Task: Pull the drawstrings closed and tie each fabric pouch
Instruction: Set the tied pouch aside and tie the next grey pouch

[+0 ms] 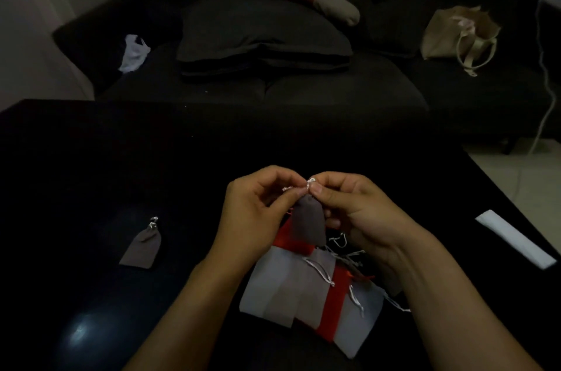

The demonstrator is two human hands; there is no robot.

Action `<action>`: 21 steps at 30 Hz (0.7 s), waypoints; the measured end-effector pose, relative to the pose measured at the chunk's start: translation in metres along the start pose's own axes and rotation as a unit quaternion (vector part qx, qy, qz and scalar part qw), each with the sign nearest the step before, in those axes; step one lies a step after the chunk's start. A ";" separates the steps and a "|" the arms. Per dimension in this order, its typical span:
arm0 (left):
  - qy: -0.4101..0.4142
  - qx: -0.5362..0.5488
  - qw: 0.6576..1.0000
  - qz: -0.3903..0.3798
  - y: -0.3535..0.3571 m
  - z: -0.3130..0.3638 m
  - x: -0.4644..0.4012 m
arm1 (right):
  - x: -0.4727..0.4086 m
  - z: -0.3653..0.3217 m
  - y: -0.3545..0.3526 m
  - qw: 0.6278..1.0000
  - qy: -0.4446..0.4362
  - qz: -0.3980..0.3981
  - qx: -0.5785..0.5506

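We observe both hands raised over the dark bench (pixel 91 158), meeting at the neck of a small grey pouch (pixel 308 225) that hangs between them, clear of the surface. The left hand (pixel 258 212) has its grip closed on the white drawstring (pixel 303 185) with thumb and forefinger; the right hand (pixel 352 203) likewise has its grip pinched on the cord at the gathered top. The pouch mouth appears drawn shut.

Beneath the hands lies a pile of flat pouches (pixel 309 291), grey, white and red, overlapping one another with loose white cords trailing across them. A second grey pouch (pixel 142 246), its neck gathered, lies well apart to the left. A white strip (pixel 516 241) lies near the right edge. Beyond stands a dark sofa (pixel 273 73) bearing a cushion (pixel 261 30) and a beige bag (pixel 458 33).
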State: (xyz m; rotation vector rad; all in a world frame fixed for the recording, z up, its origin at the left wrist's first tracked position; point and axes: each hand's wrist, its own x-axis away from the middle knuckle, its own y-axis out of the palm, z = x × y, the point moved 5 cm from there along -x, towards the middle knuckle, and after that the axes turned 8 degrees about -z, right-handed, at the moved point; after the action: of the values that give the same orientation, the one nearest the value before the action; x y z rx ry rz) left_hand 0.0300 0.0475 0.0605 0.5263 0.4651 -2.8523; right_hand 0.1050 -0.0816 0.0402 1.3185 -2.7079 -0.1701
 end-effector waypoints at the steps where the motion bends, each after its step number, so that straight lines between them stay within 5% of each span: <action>1: 0.024 -0.049 0.998 -0.006 0.000 0.002 0.000 | 0.000 0.001 0.001 1.000 0.010 -0.005 -0.008; 16: 0.170 -0.267 0.946 -0.068 0.000 0.006 0.000 | 0.000 0.014 0.002 0.988 0.112 0.052 -0.092; 21: 0.126 -0.282 0.943 -0.121 0.005 0.003 0.000 | 0.001 0.018 0.000 0.986 0.136 0.077 -0.058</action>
State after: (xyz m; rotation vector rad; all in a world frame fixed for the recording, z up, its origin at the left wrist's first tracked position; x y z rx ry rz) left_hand 0.0306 0.0420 0.0620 0.7563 1.4223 -2.6740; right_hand 0.1016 -0.0810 0.0224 1.0138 -2.5125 -0.1197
